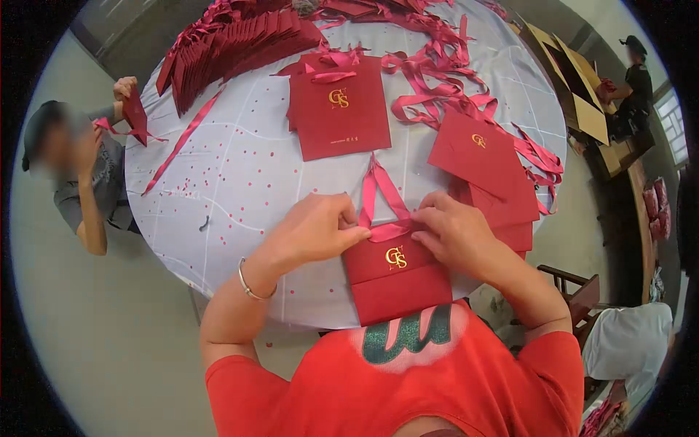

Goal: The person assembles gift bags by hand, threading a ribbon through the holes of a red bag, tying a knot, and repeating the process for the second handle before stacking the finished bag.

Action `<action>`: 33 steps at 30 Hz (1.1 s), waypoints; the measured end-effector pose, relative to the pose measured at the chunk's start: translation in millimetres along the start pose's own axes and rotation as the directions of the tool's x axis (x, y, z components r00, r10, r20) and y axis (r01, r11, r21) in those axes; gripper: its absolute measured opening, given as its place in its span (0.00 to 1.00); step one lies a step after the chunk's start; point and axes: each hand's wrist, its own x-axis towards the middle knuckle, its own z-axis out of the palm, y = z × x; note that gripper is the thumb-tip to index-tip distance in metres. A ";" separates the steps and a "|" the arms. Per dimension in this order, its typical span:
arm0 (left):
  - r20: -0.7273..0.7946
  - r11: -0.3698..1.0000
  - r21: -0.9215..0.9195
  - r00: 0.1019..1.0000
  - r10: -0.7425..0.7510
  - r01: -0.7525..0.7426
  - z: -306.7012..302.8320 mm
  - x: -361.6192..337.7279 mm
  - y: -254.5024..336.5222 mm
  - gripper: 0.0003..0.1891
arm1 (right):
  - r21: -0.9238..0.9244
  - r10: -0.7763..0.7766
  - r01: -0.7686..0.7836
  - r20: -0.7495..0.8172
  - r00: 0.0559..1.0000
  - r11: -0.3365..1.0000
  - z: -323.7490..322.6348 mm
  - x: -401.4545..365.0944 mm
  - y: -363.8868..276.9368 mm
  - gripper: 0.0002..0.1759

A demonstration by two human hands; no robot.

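A red paper gift bag (pixel 400 291) with gold lettering lies flat at the table's near edge, against my shirt. A pink ribbon (pixel 386 191) loops up from its top edge, with one band crossing the bag's front. My left hand (pixel 313 229), wearing a bracelet, pinches the ribbon near the bag's top left corner. At the top right corner, my right hand (pixel 455 231) has its thumb and fingers closed on the ribbon's other side. The fingertips partly cover the ribbon's ends and its holes.
Finished-looking red bags (pixel 342 120) lie stacked ahead, and more red bags (pixel 502 197) sit to the right. Loose pink ribbons (pixel 444 80) spread behind them. A long row of bags (pixel 233 47) fills the back left. Co-workers sit left and right; cardboard boxes (pixel 575 87) stand at right.
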 end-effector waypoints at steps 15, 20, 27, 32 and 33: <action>-0.014 0.986 0.149 0.997 -0.072 0.073 4.8 -3.8 19.1 0.15 | -0.113 -0.021 0.029 0.074 0.997 0.993 1.4 29.7 -0.9 0.08; -0.016 0.996 0.089 1.000 -0.012 0.014 4.7 -5.4 15.5 0.12 | -0.098 -0.058 0.062 0.043 0.997 0.993 7.4 74.1 -4.9 0.07; -0.026 0.993 0.078 0.996 0.085 -0.083 5.3 -10.4 6.0 0.12 | 0.177 -0.307 0.256 0.397 0.865 0.950 10.8 92.0 -0.1 0.13; -0.068 0.993 0.099 0.995 0.076 -0.069 2.4 -15.8 13.9 0.12 | 0.206 -0.316 0.249 0.420 0.851 0.946 16.4 96.1 3.9 0.12; -0.089 0.994 0.091 0.994 0.066 -0.058 1.5 -16.8 15.2 0.11 | 0.242 -0.358 0.278 0.408 0.840 0.930 19.6 97.6 7.4 0.11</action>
